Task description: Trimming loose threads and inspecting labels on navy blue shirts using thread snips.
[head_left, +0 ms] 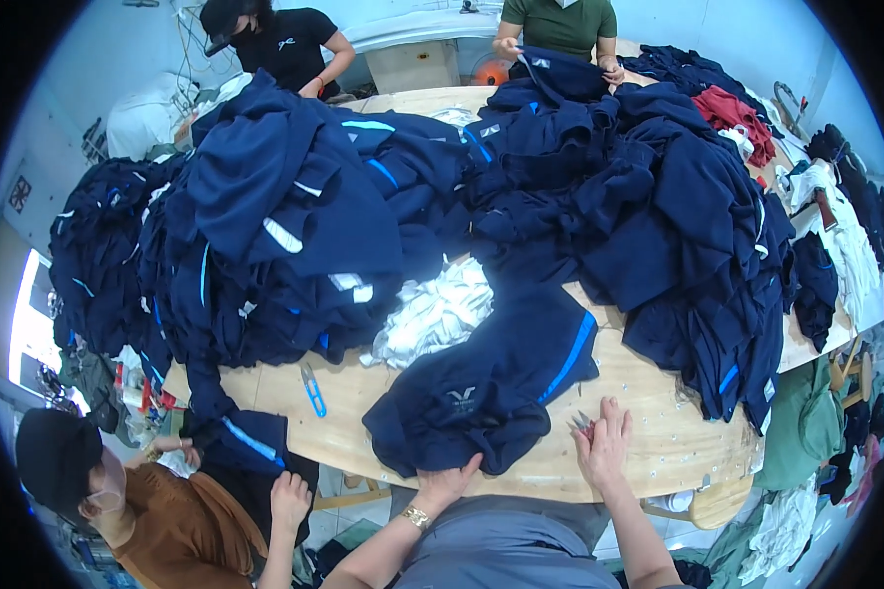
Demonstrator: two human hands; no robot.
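Note:
A navy shirt (462, 393) with a bright blue stripe and a pale printed mark lies bunched on the table in front of me. My left hand (450, 481), with a gold watch on the wrist, grips its near edge; some of the fingers are hidden by the cloth. To the right of the shirt, my right hand (607, 447) rests low over the wood with a small pair of thread snips (582, 423) in it, blades pointing away from me. Much of the snips is covered by the hand, which is apart from the shirt.
Large heaps of navy garments (275, 216) cover the wooden table (678, 432) left and right. White cloth labels (437, 312) are piled beyond the shirt. Blue-handled snips (313, 392) lie at left. Three co-workers handle garments, one close on my left (182, 515). A red cloth (737, 123) lies far right.

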